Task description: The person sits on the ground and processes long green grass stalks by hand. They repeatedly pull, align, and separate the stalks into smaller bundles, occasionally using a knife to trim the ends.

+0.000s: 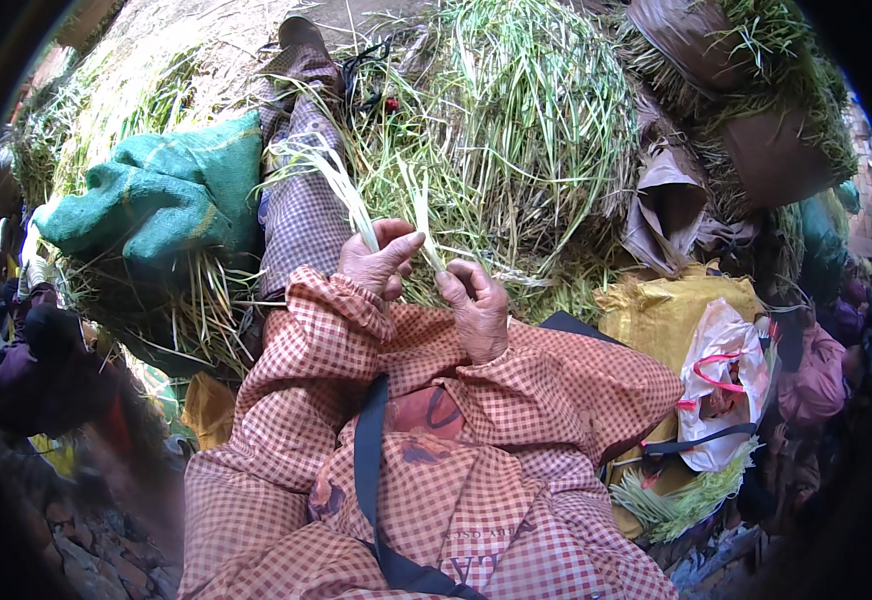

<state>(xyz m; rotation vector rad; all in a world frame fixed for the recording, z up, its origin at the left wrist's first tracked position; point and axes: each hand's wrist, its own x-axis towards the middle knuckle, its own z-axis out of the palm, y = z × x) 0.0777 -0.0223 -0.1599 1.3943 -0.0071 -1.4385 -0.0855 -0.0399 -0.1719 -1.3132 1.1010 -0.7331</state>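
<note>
My left hand grips a small bundle of pale grass stalks, whose leafy tips spread up and to the left. Just to its right, my right hand pinches a thinner pair of pale stalks between thumb and forefinger. The left thumb tip reaches close to these stalks; whether it touches them I cannot tell. Both hands are above my lap, in front of a large heap of cut green grass. My outstretched leg in checked cloth lies left of the heap.
A folded green woven sack rests on grass at the left. To the right are a yellow sack, a white plastic bag and a tied grass bundle. Brown sacking and more grass stand beyond. Other people sit at both sides.
</note>
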